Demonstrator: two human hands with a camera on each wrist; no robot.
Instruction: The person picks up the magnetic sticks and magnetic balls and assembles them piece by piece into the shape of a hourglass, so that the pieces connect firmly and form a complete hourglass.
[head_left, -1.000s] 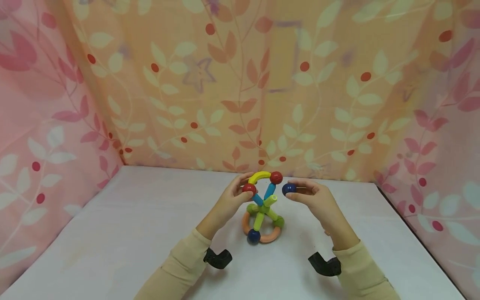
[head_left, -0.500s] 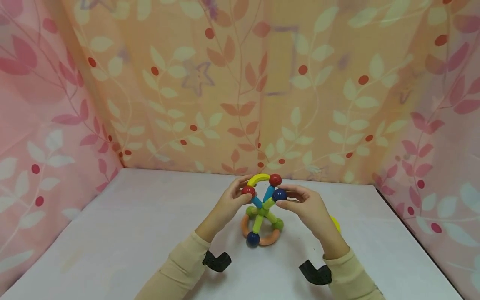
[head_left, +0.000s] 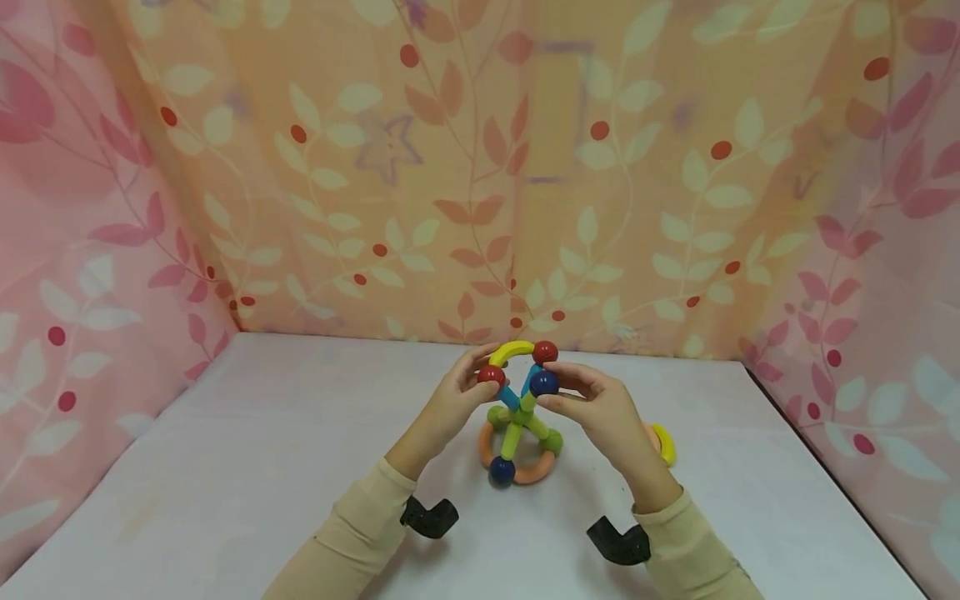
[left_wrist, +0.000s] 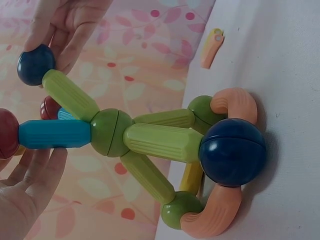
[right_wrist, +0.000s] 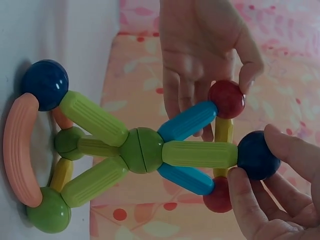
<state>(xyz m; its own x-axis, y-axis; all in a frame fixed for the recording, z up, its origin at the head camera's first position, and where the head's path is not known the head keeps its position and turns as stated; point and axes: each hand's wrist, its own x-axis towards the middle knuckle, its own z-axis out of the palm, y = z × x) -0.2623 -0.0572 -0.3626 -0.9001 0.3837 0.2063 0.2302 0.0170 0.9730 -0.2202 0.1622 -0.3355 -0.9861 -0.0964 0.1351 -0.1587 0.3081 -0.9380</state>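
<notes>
A toy of magnetic balls and rods stands on the table. Its curved orange rod (right_wrist: 22, 150) belongs to a ring at the base, and straight green rods rise from there to a central green ball (right_wrist: 142, 150). Blue rods (right_wrist: 189, 121) lead up to two red balls, bridged by a curved yellow rod (head_left: 512, 351). My left hand (head_left: 456, 392) holds the near-left red ball (head_left: 491, 377), its thumb on the front. With thumb and fingers my right hand (head_left: 600, 408) pinches a dark blue ball (right_wrist: 258, 155), which sits at the end of an upper green rod (right_wrist: 200, 153).
Loose curved pieces, one yellow (head_left: 667, 446) and one orange, lie on the white table (head_left: 300, 433) beyond my right forearm. Black curved mounts (head_left: 618, 542) stick out at both wrists. Patterned curtains (head_left: 480, 167) enclose the back and sides.
My right hand has moved left with the dark blue ball and brought it to the free end of the upper green rod. My left hand stays at the red ball.
</notes>
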